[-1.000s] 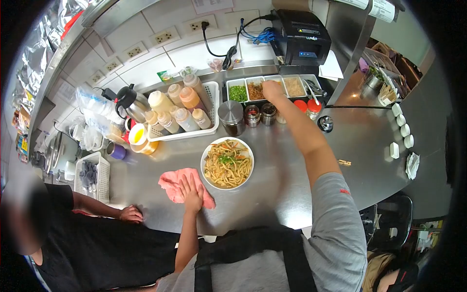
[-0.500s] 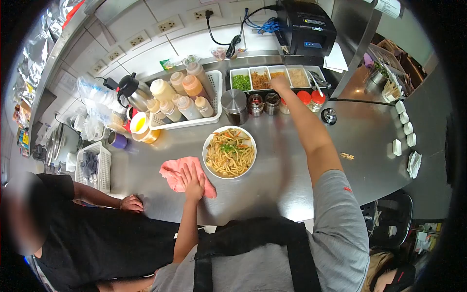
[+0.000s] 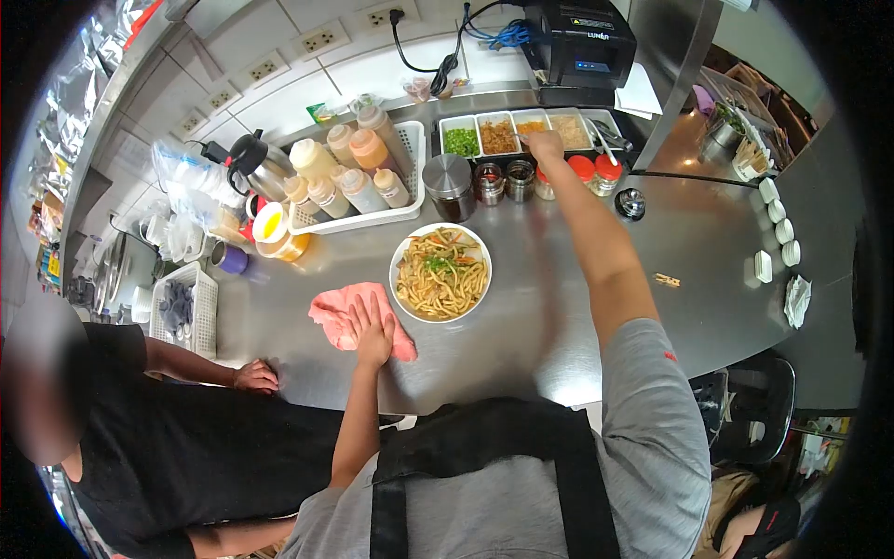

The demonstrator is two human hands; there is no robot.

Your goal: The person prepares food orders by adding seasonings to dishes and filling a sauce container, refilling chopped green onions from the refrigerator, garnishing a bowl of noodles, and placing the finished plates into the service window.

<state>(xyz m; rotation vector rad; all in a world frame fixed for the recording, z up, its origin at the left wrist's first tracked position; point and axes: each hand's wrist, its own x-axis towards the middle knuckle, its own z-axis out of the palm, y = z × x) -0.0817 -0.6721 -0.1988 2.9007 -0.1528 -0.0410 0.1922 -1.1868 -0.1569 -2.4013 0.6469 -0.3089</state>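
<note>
My left hand (image 3: 373, 335) lies flat with fingers spread on a crumpled pink cloth (image 3: 340, 317) on the steel counter. To the cloth's right stands a white bowl (image 3: 399, 296) of thick noodles (image 3: 438, 291) with chopped greens on top. My right arm reaches across the counter. At its end my right hand (image 3: 544, 145) is closed at the front edge of the topping tubs, by the orange-brown crumbs (image 3: 531, 126). What its fingers pinch is too small to make out. Chopped green onion (image 3: 461, 142) and fried brown bits (image 3: 498, 137) fill the tubs to the left.
Squeeze bottles (image 3: 358, 189) fill a white basket (image 3: 419, 207) at the back left. Lidded jars (image 3: 449, 191) line the front of the tubs. A black printer (image 3: 582, 47) sits behind. At left, a co-worker's hand (image 3: 256, 376) rests on the counter edge.
The view has shifted slightly. My right hand stays at the tubs, its fingers now a little nearer the front rim. My left hand remains flat on the cloth.
</note>
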